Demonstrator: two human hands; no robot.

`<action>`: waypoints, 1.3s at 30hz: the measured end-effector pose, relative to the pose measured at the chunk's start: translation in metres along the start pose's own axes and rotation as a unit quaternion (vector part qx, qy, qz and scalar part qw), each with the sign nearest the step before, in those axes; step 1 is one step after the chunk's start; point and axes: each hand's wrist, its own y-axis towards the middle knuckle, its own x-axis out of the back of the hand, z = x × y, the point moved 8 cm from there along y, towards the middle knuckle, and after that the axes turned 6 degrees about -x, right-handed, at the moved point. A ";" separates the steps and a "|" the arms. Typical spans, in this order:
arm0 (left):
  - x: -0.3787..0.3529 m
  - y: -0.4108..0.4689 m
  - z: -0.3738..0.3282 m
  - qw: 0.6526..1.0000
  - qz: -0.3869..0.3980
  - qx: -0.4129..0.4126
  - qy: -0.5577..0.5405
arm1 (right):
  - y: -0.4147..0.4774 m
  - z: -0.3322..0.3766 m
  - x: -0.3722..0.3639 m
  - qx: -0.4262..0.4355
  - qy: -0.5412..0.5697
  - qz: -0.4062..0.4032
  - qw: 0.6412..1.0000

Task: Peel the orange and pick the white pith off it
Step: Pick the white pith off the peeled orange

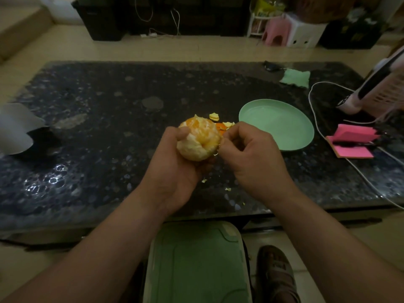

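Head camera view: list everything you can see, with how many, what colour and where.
orange: one, orange with white pith, mostly peeled, over the table
peel scraps: several, yellow-orange, on the table behind the orange
plate: one, mint green, table, right of the orange
cloth: one, green, table's far right
sticky notes: one pad, pink, table's right edge
cable: one, white, table's right side
table: one, dark speckled, centre
sheet: one, grey, table's left edge
stool: one, green, below the table's near edge
left hand: one, grips the orange
right hand: one, fingers pinch at the orange's right side
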 end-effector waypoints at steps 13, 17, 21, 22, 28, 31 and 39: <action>-0.003 -0.006 0.002 0.993 0.057 0.069 -0.074 | 0.011 -0.007 0.010 -0.009 -0.025 -0.022 0.999; -0.003 -0.007 0.004 0.991 0.064 0.082 -0.081 | 0.015 -0.009 0.009 -0.013 -0.033 -0.025 0.999; -0.001 -0.007 -0.002 0.989 0.062 0.077 -0.110 | 0.019 -0.017 0.014 -0.026 -0.031 -0.046 0.998; 0.000 -0.007 -0.004 0.989 0.059 0.073 -0.113 | 0.020 -0.018 0.016 -0.030 -0.029 -0.048 0.998; 0.006 -0.003 -0.007 0.993 0.042 0.061 -0.088 | 0.015 -0.003 0.004 -0.031 0.014 0.020 0.999; 0.006 -0.002 -0.008 0.994 0.042 0.056 -0.082 | 0.011 0.004 0.002 -0.028 0.039 0.038 0.998; 0.005 -0.001 -0.008 0.997 0.039 0.047 -0.040 | 0.010 0.004 -0.002 -0.028 0.016 0.023 0.999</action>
